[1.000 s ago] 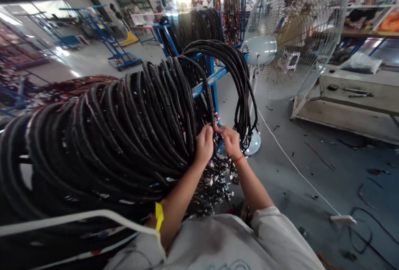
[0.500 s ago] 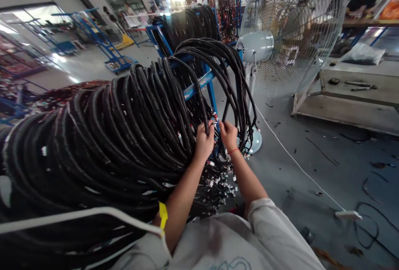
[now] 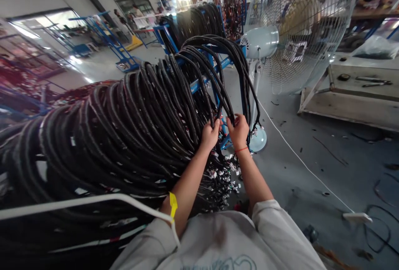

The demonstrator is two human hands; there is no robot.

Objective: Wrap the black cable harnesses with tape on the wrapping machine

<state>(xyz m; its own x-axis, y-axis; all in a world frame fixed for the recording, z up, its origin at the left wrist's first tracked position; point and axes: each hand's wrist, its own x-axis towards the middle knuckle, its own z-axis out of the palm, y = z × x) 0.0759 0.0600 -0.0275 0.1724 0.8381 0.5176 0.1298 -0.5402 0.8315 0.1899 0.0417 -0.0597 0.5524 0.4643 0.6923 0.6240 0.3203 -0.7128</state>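
Note:
Many black wire harnesses [image 3: 149, 108] in ribbed tubing hang in a long row over a blue rack [image 3: 197, 84]. At the row's right end, my left hand [image 3: 210, 135] is closed around one black harness, thumb pointing up along it. Close beside it, my right hand [image 3: 238, 132], with a red string at the wrist, grips another of the black harnesses hanging from the rack's end. Its fingertips are partly hidden behind the back of the hand. Below both hands dangle the harness ends, a cluster of small white connectors [image 3: 226, 172].
A large fan [image 3: 262, 42] stands just beyond my right hand, its white cord crossing the floor to a power strip [image 3: 357, 217]. A low bench [image 3: 361, 79] with tools is at right. A white tube [image 3: 93, 203] with a yellow tag crosses at lower left.
My right hand has shifted onto harnesses farther along, with several loops now left of it. My left hand stays closed on a harness. The view has swung slightly left.

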